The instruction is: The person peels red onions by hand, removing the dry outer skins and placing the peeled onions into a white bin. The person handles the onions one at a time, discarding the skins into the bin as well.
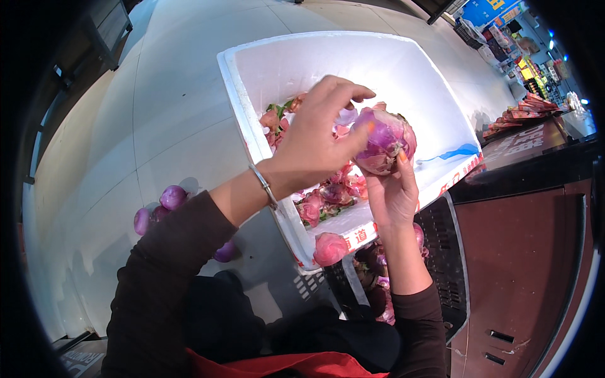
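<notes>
My right hand [392,198] holds a red onion [385,141] from below, its thumb pressed near the dry tuft. The onion has a purple, partly papery surface. My left hand [321,127] is just left of it, fingers curved and apart. Its thumb tip overlaps the onion in view; whether it touches is unclear. Beneath both hands is a white foam box [378,56], with loose pink onion skins [338,193] and green bits inside. A pink peeled piece or onion [330,249] shows at the box's near edge.
Several purple onions [173,197] lie on the tiled floor [179,118] at left. A black plastic crate [439,264] holding more onions stands below the box, beside a brown cabinet [515,264]. A blue plastic strip [456,152] lies in the box. Stacked red packets [524,113] rest beyond.
</notes>
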`<move>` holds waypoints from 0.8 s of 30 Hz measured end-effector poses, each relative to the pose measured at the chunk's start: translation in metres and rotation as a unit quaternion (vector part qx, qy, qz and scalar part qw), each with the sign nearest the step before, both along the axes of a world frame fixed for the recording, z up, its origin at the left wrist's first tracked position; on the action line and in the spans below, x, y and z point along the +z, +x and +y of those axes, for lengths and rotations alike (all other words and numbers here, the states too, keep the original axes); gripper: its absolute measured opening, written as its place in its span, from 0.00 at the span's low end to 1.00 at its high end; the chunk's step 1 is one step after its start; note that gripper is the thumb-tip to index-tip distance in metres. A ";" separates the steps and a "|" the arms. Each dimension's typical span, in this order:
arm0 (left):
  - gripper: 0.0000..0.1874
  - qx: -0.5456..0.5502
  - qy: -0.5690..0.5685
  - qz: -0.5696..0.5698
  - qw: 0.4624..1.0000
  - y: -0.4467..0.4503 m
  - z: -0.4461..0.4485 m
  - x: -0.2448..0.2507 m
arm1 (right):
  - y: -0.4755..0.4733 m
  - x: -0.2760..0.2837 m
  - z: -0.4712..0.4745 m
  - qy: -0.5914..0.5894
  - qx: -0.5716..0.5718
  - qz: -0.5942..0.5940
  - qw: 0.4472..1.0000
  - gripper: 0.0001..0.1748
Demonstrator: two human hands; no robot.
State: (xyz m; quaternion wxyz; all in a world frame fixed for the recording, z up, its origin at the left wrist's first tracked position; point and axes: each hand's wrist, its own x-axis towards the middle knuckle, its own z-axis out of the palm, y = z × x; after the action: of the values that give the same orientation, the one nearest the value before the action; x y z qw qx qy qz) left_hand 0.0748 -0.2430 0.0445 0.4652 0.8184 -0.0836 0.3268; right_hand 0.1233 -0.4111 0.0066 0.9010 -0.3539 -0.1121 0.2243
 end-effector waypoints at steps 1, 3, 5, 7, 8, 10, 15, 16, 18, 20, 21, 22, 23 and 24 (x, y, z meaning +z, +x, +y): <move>0.20 0.004 0.010 0.019 1.000 -0.001 -0.005 0.001 | -0.001 0.002 0.001 -0.011 -0.011 -0.011 1.000 0.36; 0.30 -0.016 -0.006 0.053 0.998 0.001 -0.011 -0.012 | -0.006 0.006 0.001 -0.034 -0.035 -0.032 0.998 0.38; 0.32 -0.015 -0.008 0.047 0.999 0.001 -0.016 -0.017 | -0.002 0.000 -0.004 -0.029 -0.036 -0.005 0.999 0.38; 0.26 -0.029 0.071 -0.008 0.997 0.000 -0.015 -0.008 | 0.002 -0.005 -0.006 -0.013 -0.025 0.027 0.999 0.37; 0.24 -0.047 0.103 -0.019 0.993 0.000 -0.013 -0.006 | 0.002 -0.007 -0.007 -0.014 -0.025 0.021 0.999 0.32; 0.19 -0.087 0.128 -0.015 0.988 0.001 -0.007 -0.005 | -0.002 -0.005 -0.002 -0.014 -0.018 0.009 1.000 0.24; 0.13 -0.114 0.115 -0.016 0.987 0.005 -0.006 -0.009 | -0.001 0.000 0.000 -0.048 -0.008 0.005 0.999 0.23; 0.13 -0.118 0.116 -0.034 0.986 0.005 -0.006 -0.009 | -0.001 -0.001 0.000 -0.062 -0.010 0.003 0.998 0.23; 0.12 -0.125 0.118 -0.071 0.983 0.006 -0.007 -0.007 | 0.001 -0.005 0.000 -0.046 -0.008 0.008 0.999 0.22; 0.11 -0.138 0.145 -0.074 0.977 0.005 -0.008 -0.010 | 0.002 -0.006 -0.001 -0.044 -0.009 0.012 0.999 0.21; 0.11 -0.145 0.158 -0.077 0.974 0.005 -0.009 -0.010 | 0.003 -0.006 0.000 -0.050 -0.011 0.014 0.999 0.21; 0.10 -0.153 0.165 -0.072 0.972 0.006 -0.008 -0.009 | 0.003 -0.006 0.000 -0.057 -0.013 0.016 0.998 0.21; 0.10 -0.162 0.173 -0.067 0.969 0.007 -0.006 -0.009 | 0.002 -0.008 -0.001 -0.053 -0.016 0.019 0.998 0.21; 0.10 -0.169 0.181 -0.061 0.967 0.008 -0.005 -0.007 | 0.002 -0.009 0.000 -0.049 -0.019 0.021 0.998 0.22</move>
State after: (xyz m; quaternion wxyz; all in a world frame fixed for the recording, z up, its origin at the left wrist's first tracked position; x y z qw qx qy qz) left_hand 0.0823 -0.2476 0.0370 0.3517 0.8414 -0.3070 0.2722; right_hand 0.1250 -0.4114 -0.0027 0.8887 -0.3953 -0.0748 0.2197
